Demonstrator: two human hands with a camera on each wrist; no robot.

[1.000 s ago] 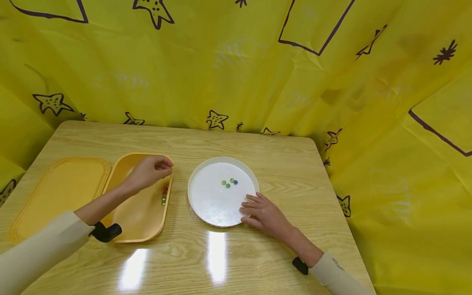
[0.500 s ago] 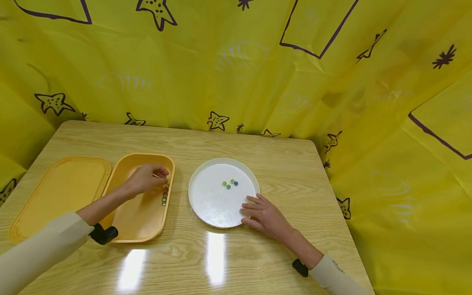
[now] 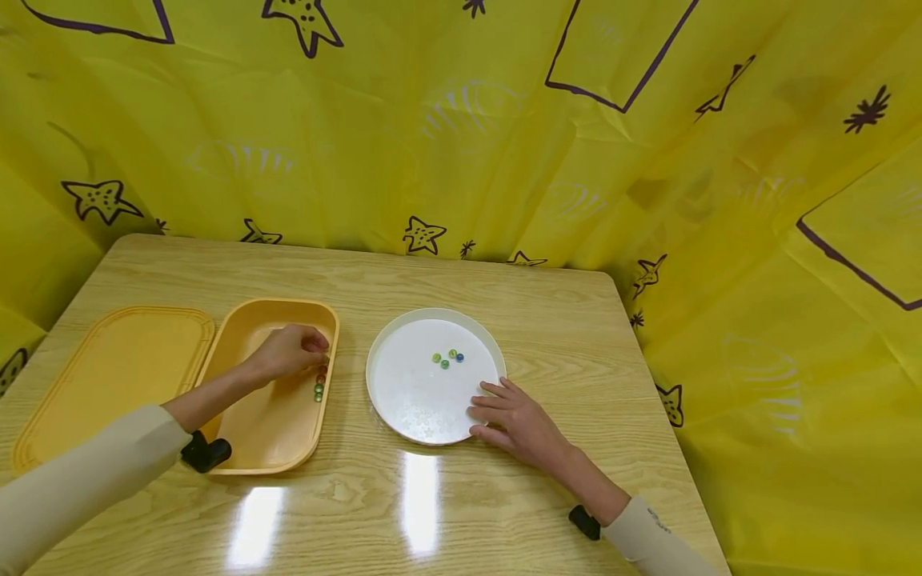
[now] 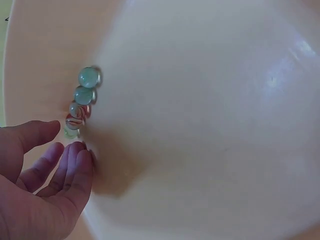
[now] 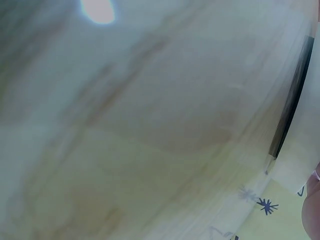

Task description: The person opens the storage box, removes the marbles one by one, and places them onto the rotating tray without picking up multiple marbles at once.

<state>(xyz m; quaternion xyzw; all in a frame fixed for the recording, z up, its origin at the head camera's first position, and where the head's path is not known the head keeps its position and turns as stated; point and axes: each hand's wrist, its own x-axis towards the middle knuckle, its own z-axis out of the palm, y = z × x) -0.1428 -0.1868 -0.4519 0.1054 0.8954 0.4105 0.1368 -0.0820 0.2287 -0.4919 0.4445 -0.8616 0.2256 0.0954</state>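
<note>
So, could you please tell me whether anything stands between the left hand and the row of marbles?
Nothing visible does: in the left wrist view, the left hand has its fingers close beside the row of marbles, with no object between; contact is unclear.

Nearest the left fingers (image 4: pixel 86 172), a pale yellow-green marble (image 4: pixel 70 133); next, two red-swirled marbles (image 4: pixel 75 121); farther, two green marbles (image 4: pixel 89 77). Around these fingers, a yellow-orange box (image 3: pixel 252 436). Beside the right fingers (image 3: pixel 490 402), a white dish (image 3: pixel 425 408). Beyond both, a yellow curtain (image 3: pixel 374 144) patterned with dark-outlined starfish (image 3: pixel 423 234).
</note>
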